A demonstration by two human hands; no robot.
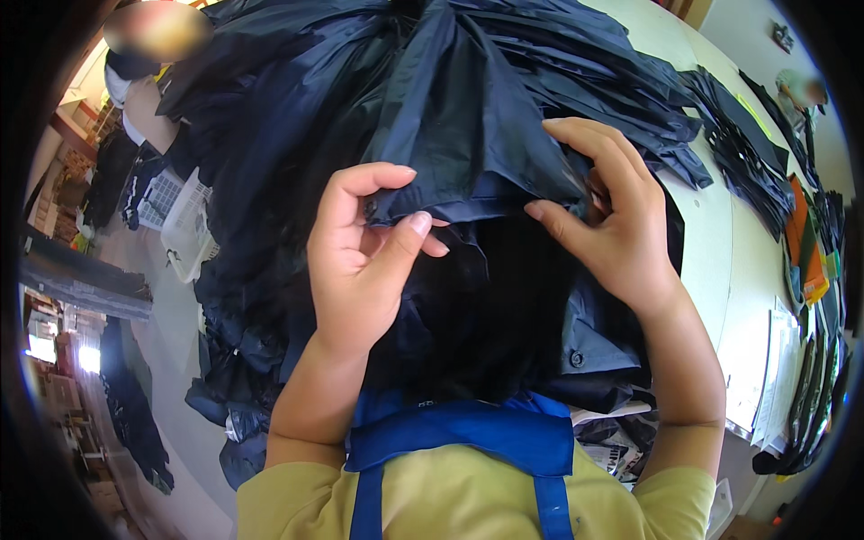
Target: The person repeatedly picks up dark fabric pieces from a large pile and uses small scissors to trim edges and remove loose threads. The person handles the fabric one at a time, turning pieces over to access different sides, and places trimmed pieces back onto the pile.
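Left hand (pixel 360 256) pinches folded edge of navy garment (pixel 450 99), thumb against forefinger. Right hand (pixel 612 216) pinches same edge further right. Garment heaped on white desk (pixel 720 234), held chest-high.

A garment workshop: heaps of dark navy garments (pixel 297 117) cover a long white worktable (pixel 720 243)

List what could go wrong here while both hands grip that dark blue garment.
1. The left hand and right hand pinch only the edge of the dark blue garment; the slick fabric may slip free.
2. The heaped dark garments hang over the table edge and might slide to the floor if tugged.
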